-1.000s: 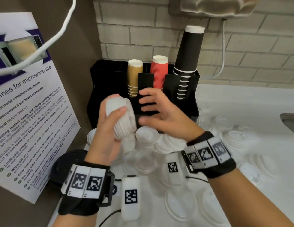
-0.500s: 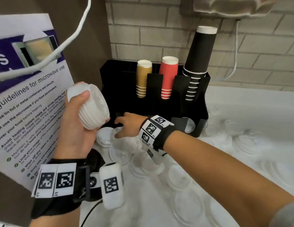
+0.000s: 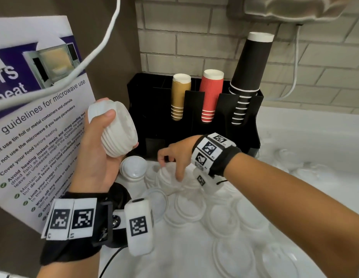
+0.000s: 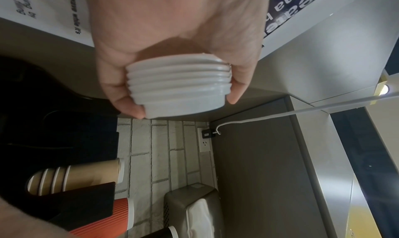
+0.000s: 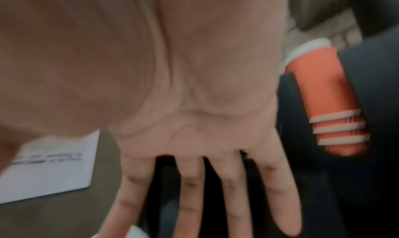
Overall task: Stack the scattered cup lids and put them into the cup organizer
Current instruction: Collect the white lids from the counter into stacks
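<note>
A stack of white cup lids (image 3: 117,130) sat tilted in the left hand (image 3: 98,155), raised above the counter just left of the black cup organizer (image 3: 246,125); the thumb lay across its top and the fingers curled around the ribbed rims, as the left wrist view confirmed (image 4: 179,91). Below it the right hand (image 3: 177,157) reached down over the loose lids (image 3: 191,205) scattered on the white counter (image 3: 307,137), its fingers extended and spread in the blurred wrist view (image 5: 194,139); whether a fingertip touched a lid could not be told. One upturned lid (image 3: 134,167) lay beside the organizer's front. The organizer held tan cups (image 3: 179,97), red cups (image 3: 211,95) and tall black cups (image 3: 248,77). A microwave guidelines poster (image 3: 40,127) leaned at the left, and a white cable (image 3: 90,55) crossed above it.
</note>
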The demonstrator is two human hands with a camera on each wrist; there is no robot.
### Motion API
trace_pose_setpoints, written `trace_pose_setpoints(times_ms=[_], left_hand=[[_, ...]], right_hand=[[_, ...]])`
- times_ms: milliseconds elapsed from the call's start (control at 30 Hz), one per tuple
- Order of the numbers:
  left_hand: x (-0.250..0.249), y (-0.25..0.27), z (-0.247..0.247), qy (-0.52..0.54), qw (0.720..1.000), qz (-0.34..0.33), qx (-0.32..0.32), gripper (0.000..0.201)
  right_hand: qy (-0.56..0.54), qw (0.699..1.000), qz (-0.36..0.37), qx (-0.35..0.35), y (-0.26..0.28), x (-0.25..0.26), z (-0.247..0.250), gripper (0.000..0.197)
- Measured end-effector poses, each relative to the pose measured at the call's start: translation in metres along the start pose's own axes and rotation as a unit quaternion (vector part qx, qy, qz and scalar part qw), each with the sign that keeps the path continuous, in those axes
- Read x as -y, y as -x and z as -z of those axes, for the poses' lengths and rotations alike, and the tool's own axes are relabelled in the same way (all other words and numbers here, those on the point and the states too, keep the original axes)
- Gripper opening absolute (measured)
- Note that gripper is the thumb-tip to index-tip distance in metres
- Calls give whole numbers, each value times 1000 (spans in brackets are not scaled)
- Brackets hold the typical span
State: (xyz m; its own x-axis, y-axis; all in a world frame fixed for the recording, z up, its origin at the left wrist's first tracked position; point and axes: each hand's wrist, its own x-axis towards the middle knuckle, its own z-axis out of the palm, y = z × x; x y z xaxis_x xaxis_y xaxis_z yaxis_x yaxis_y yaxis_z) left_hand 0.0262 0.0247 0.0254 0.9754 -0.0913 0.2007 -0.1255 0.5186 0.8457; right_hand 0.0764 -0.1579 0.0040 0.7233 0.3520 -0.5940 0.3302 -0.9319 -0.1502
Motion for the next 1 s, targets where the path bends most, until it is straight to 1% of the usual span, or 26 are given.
trace_pose_setpoints(times_ms=[33, 67, 133, 167, 233, 300, 367, 433, 500, 533, 600, 633, 667, 733, 800, 867, 900, 933, 1000], left_hand=[[0, 0, 0, -1, 1000, 0, 0, 30], [0, -1, 0, -2, 1000, 0, -1, 30], [0, -1, 0, -3, 1000, 1, -4, 30], [0, -1, -1, -4, 1000, 1, -7, 30], [0, -2, -3, -4, 1000, 1, -9, 29], [0, -2, -5, -3, 1000, -1, -8, 30], [0, -3, -6, 1, 1000, -1, -8, 31], [-1, -5, -7, 8, 1000, 0, -6, 33], [-2, -7, -9, 4, 1000, 1, -4, 35], [-2, -8, -9, -3, 1000, 0, -2, 37], [-3, -10, -10, -16, 1000, 0, 4, 40], [-3, -11, -9, -20, 1000, -1, 7, 41], [-2, -11, -8, -24, 1000, -1, 9, 42], [-2, -12, -6, -28, 1000, -2, 11, 43], [-1, -12, -4, -30, 999, -2, 14, 43], [0, -11, -2, -24, 1000, 1, 18, 41], [0, -11, -1, -19, 1000, 3, 20, 39], [-1, -11, -1, -13, 1000, 4, 23, 39], [-2, -11, 0, -9, 1000, 1, 26, 38]], right_hand=[[18, 1000, -15, 13, 5, -5, 4, 57], [40, 999, -29, 11, 9, -8, 7, 53], [80, 994, -60, -37, 12, -12, 9, 43], [82, 992, -65, -64, 13, -11, 9, 38], [60, 991, -37, -113, 8, -1, 8, 34], [25, 991, -2, -133, -6, 15, 4, 37], [1, 990, 16, -142, -24, 31, -1, 46], [39, 990, 32, -135, -43, 46, -5, 51], [86, 989, 41, -111, -58, 60, -6, 47], [105, 986, 43, -119, -68, 64, -7, 47], [91, 985, 30, -143, -71, 74, -6, 48], [87, 981, 36, -172, -71, 76, -6, 48], [95, 973, 48, -203, -71, 76, -8, 49], [115, 966, 49, -227, -66, 77, -14, 50], [139, 966, 35, -215, -67, 76, -25, 55], [158, 974, 9, -160, -71, 74, -25, 58], [149, 981, -1, -124, -72, 73, -20, 60], [118, 987, 7, -106, -73, 70, -13, 62], [13, 994, 32, -102, -71, 61, 1, 65]])
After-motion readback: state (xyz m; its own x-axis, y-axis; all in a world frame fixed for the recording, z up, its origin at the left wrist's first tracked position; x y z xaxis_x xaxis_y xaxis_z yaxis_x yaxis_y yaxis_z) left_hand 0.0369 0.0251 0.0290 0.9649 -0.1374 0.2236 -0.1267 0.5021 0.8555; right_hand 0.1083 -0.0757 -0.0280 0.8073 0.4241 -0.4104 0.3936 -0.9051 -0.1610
